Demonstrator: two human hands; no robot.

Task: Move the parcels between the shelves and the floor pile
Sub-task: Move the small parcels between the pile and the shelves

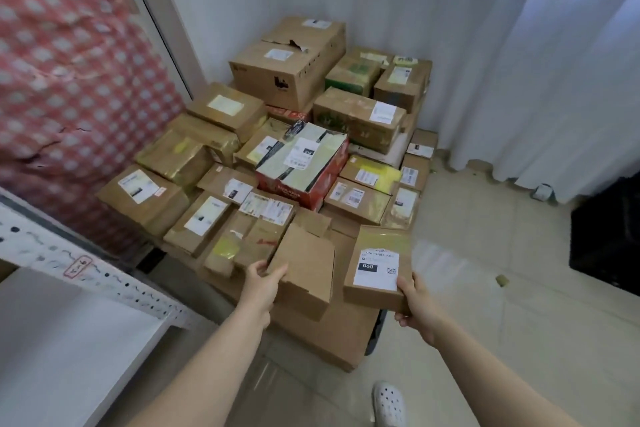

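While both arms reach over the floor pile, I see my left hand wrapped round the near left corner of a plain brown box, gripping it firmly. My right hand pinches the near right corner of a labelled box marked 060, thumb on top, fingers curled beneath. Both boxes are at the front edge of the pile, side by side with a narrow gap between them. I cannot tell whether they rest on the cardboard below. A white shelf stands to my left, and a pale curtain hangs behind the pile.
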